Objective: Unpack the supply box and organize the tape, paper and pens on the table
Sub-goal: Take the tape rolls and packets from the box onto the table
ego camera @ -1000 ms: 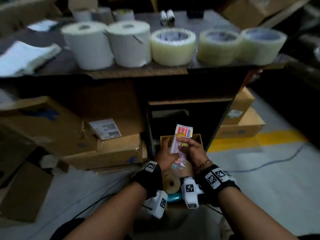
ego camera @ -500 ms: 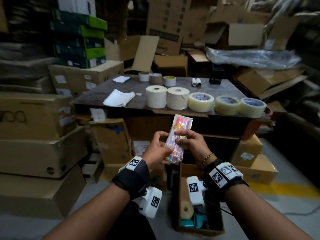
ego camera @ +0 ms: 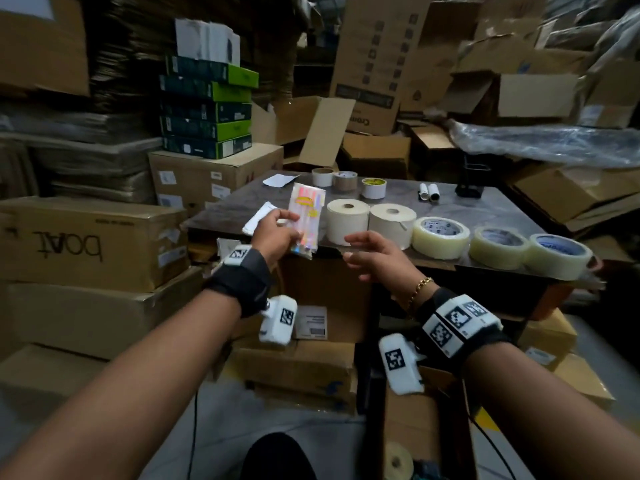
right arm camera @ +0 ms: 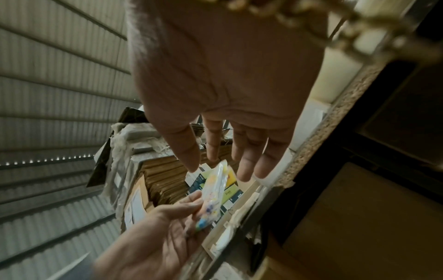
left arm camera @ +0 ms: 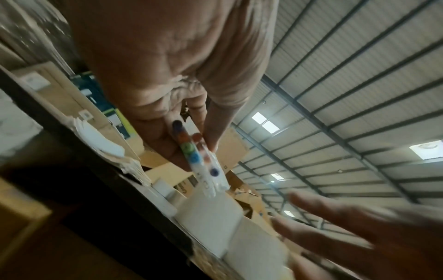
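- Placing step: left hand pinches the pen pack near its lower end, thumb on one face and fingers on the other, and holds it upright over the table's front-left edge.
- Right hand hangs empty, fingers straight and spread, just beside the pack and not touching it.
- Pack: flat clear plastic sleeve, glossy and crinkly, coloured pen caps showing through the end in the left wrist view. Judgement: light and floppy, so it will flex if laid down one-handed.
- Next move, my read: lay it flat on bare tabletop at the left side, near the paper sheets, away from the rolls.
- Along the front edge: two matte off-white paper rolls, then three clear glossy tape rolls, all standing on end and side by side.
- At the back edge: three smaller rolls, two short white cylinders, a dark object too dim to identify.
- Supply box sits open on the floor, below the right wrist; one roll and something teal remain inside, so unpacking isn't finished.
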